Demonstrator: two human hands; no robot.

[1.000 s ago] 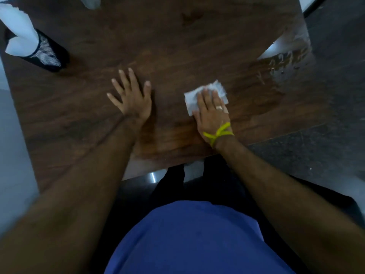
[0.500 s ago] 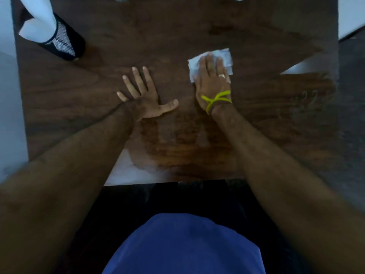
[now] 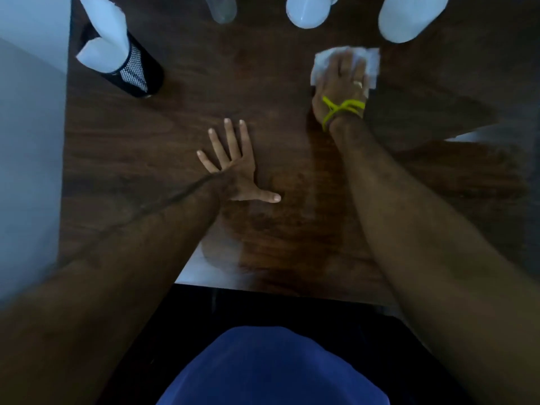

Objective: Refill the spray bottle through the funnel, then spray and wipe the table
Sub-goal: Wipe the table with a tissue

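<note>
I have my right hand [image 3: 340,83] flat on the cloth [image 3: 371,64], fingers [image 3: 333,64] spread and pressing it to the table [image 3: 181,135] rather than pinching it; the cloth shows past the fingertips and to their right. My left hand [image 3: 236,168] lies open and empty, palm down, nearer me and left of the cloth, bracing on the wood. Just beyond the right fingers stand two white containers, one ahead [image 3: 306,10] and a bigger one ahead-right [image 3: 409,16]; a clear bottle [image 3: 220,8] sits further left, all cut off at the frame edge. The cloth's long side runs left to right. I judge the wiping is under way and the far strip by those containers comes next, so the right hand is plainly the nearer one and must sweep sideways without knocking them.
</note>
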